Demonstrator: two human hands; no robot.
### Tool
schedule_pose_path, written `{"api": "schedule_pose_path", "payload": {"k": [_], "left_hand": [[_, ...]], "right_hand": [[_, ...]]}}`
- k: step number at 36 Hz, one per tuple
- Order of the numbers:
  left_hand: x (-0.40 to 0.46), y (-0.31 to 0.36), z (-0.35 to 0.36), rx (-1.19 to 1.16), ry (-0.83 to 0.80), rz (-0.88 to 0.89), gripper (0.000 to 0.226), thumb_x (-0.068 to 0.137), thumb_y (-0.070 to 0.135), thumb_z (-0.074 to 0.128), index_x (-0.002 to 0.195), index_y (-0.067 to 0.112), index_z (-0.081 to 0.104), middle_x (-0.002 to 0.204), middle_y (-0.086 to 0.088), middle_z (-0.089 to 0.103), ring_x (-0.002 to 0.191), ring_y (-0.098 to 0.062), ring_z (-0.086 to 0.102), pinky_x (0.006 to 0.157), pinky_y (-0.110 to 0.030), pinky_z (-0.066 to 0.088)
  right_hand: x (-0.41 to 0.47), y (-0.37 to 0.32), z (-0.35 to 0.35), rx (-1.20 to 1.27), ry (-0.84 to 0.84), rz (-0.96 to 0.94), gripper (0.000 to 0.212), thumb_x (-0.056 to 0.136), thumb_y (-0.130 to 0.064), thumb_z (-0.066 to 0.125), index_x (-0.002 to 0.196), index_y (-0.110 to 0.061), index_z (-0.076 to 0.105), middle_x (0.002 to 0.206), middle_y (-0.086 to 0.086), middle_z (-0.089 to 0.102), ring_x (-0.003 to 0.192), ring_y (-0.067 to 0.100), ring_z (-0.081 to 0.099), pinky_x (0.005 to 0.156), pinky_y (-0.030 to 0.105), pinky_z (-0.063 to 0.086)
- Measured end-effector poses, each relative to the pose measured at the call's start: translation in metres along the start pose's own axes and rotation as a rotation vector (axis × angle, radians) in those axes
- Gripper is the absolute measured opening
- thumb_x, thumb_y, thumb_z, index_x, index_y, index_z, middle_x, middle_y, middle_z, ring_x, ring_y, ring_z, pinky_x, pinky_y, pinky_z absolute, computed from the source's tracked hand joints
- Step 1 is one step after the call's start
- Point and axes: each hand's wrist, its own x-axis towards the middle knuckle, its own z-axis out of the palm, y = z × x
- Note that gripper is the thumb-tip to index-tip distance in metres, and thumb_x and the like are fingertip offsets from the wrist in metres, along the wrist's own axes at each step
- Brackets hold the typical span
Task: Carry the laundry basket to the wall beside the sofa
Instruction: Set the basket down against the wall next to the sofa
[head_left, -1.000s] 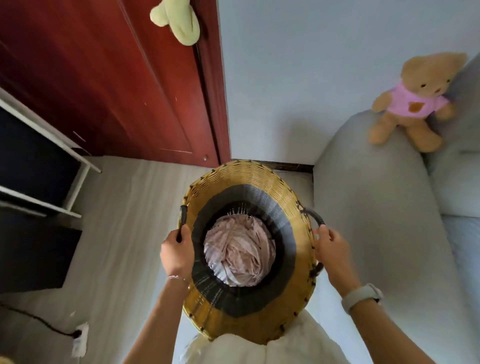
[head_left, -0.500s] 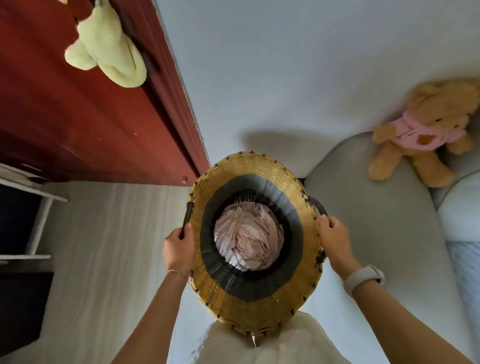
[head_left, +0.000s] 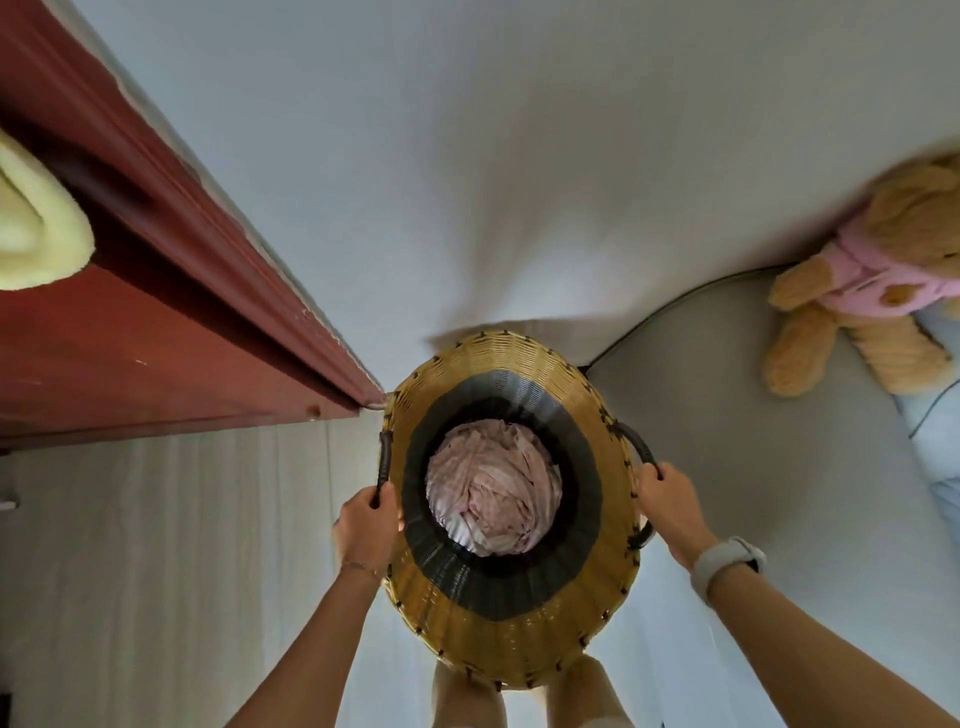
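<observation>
Looking down, nearest first: we see two bare legs (head_left: 524, 701) under the near rim of the laundry basket (head_left: 514, 644).
Left hand (head_left: 367, 530): we note fingers curled tight round the lower end of the dark left handle (head_left: 384, 460); a thin bracelet (head_left: 361, 567) sits at the wrist.
Right hand (head_left: 670, 506): we note it clenched round the dark right handle (head_left: 636, 447); a pale watch (head_left: 727, 564) is on the wrist.
Basket build: we record yellow woven wicker outside, with a dark band inside round the opening.
Contents: we see crumpled pink cloth (head_left: 493, 499) lying at the bottom.
Basket position: we place it between the red wooden door (head_left: 130, 332) on the left and the grey sofa (head_left: 779, 467) on the right, its far rim close to the white wall (head_left: 493, 156). We cannot tell whether it is touching the floor (head_left: 182, 545).
Floor: pale, striped, to the left of the basket.
Sofa: its arm is just beside the right handle; a brown teddy bear (head_left: 857, 301) in a pink top lies at its far edge, against the wall.
Door: a pale yellow plush item (head_left: 36, 228) hangs on it, at the left edge of our view.
</observation>
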Motion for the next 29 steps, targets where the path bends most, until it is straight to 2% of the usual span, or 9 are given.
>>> {"api": "schedule_pose_path", "payload": {"k": [3,6,9,12,15,18,20,25,29], "left_hand": [[0.020,-0.003,0.011,0.021,-0.002,-0.038,0.032,0.094,0.027,0.040,0.085,0.006,0.063,0.090,-0.022,0.069,0.086,-0.034,0.064,0.074,-0.029,0.047],[0.036,-0.013,0.024,0.040,0.007,-0.059,0.033,0.094,0.026,0.040,0.085,0.005,0.063,0.091,-0.024,0.069,0.086,-0.037,0.065,0.072,-0.028,0.048],[0.044,-0.028,0.040,0.092,0.023,-0.073,0.034,0.095,0.028,0.038,0.090,0.004,0.062,0.094,-0.021,0.069,0.084,-0.032,0.063,0.063,-0.020,0.046],[0.048,-0.032,0.052,0.123,0.080,-0.060,0.036,0.095,0.028,0.037,0.100,0.001,0.062,0.098,-0.021,0.067,0.083,-0.028,0.060,0.075,-0.037,0.055],[0.051,-0.023,0.061,0.166,0.146,-0.023,0.034,0.095,0.025,0.037,0.114,0.002,0.055,0.113,-0.023,0.061,0.095,-0.034,0.057,0.086,-0.045,0.051],[0.057,-0.010,0.070,0.282,0.168,0.024,0.047,0.093,0.025,0.041,0.137,0.010,0.034,0.140,-0.020,0.039,0.122,-0.037,0.043,0.100,-0.051,0.040],[0.066,-0.001,0.076,0.396,0.175,0.106,0.052,0.092,0.027,0.044,0.140,0.013,0.028,0.144,-0.018,0.033,0.129,-0.035,0.035,0.106,-0.051,0.032],[0.111,0.019,0.098,0.604,0.127,0.312,0.053,0.090,0.024,0.046,0.139,0.013,0.030,0.143,-0.016,0.035,0.131,-0.034,0.033,0.108,-0.050,0.028],[0.157,0.027,0.113,0.718,0.081,0.384,0.059,0.092,0.024,0.045,0.144,0.010,0.021,0.153,-0.016,0.025,0.143,-0.032,0.021,0.116,-0.047,0.021]], "right_hand": [[0.019,-0.002,0.011,-0.062,-0.018,0.004,0.028,0.097,-0.027,0.031,0.086,-0.008,0.049,0.084,0.016,0.054,0.075,0.025,0.050,0.080,0.044,0.050],[0.038,0.004,0.022,-0.071,-0.066,0.016,0.031,0.097,-0.025,0.030,0.105,-0.003,0.050,0.100,0.019,0.058,0.084,0.028,0.054,0.074,0.040,0.046],[0.054,0.015,0.034,-0.107,-0.107,0.014,0.030,0.097,-0.022,0.031,0.112,-0.003,0.049,0.101,0.019,0.057,0.088,0.029,0.055,0.073,0.037,0.045],[0.068,0.019,0.041,-0.083,-0.082,-0.027,0.030,0.097,-0.021,0.031,0.113,-0.002,0.049,0.095,0.014,0.054,0.085,0.026,0.053,0.071,0.034,0.042],[0.078,0.013,0.039,-0.118,-0.018,-0.076,0.031,0.097,-0.020,0.032,0.115,-0.002,0.049,0.095,0.013,0.054,0.086,0.026,0.052,0.074,0.038,0.046],[0.086,0.006,0.035,-0.347,0.008,-0.194,0.035,0.095,-0.020,0.037,0.129,-0.010,0.042,0.121,0.018,0.054,0.107,0.031,0.055,0.094,0.046,0.049],[0.092,-0.004,0.035,-0.529,0.028,-0.300,0.048,0.094,-0.021,0.040,0.139,-0.013,0.028,0.139,0.015,0.043,0.124,0.033,0.046,0.101,0.048,0.044],[0.126,-0.040,0.055,-0.597,-0.061,-0.463,0.058,0.094,-0.016,0.040,0.145,-0.006,0.013,0.146,0.018,0.034,0.133,0.034,0.035,0.106,0.046,0.038],[0.159,-0.059,0.085,-0.688,-0.077,-0.449,0.052,0.092,-0.010,0.040,0.140,-0.002,0.021,0.138,0.021,0.041,0.125,0.039,0.042,0.095,0.047,0.042]]}}
